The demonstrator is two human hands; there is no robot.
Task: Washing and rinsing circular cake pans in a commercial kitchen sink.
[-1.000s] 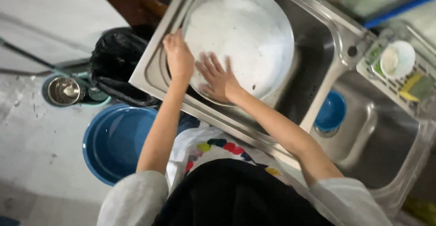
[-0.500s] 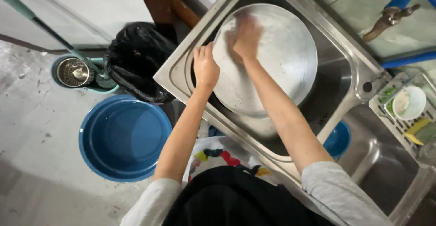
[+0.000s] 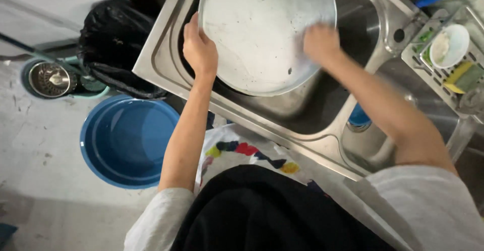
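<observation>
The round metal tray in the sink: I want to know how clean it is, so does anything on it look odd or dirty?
Yes. The round metal tray carries a few small dark specks near its lower right edge. The left hand grips its rim; the right hand, blurred, presses on its surface. No dents or cracks show.

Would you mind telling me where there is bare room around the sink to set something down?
The grey floor left of the blue basin is bare, as is the sink rim beside the black bin bag. The sink bowl is crowded: the round metal tray fills it, left hand on its edge, right hand on its face. The rack is full.
</observation>
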